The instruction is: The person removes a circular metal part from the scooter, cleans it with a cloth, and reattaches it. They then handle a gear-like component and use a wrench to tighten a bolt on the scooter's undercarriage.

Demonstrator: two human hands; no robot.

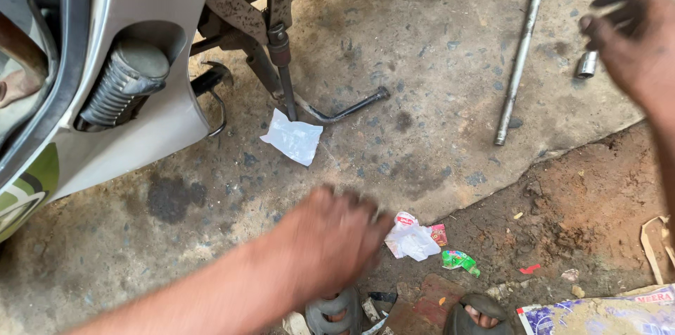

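Reaching with the right hand (629,40), fingers spread and empty, just beside a small socket (586,64).
Blurred left hand (330,247): grip unreadable; a nudge might roll the socket toward the long axle bolt (517,68).

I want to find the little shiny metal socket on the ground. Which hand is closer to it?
The right hand. It hovers just right of the small silver metal socket, almost touching. The left hand is far away, lower left, near the crumpled wrappers.
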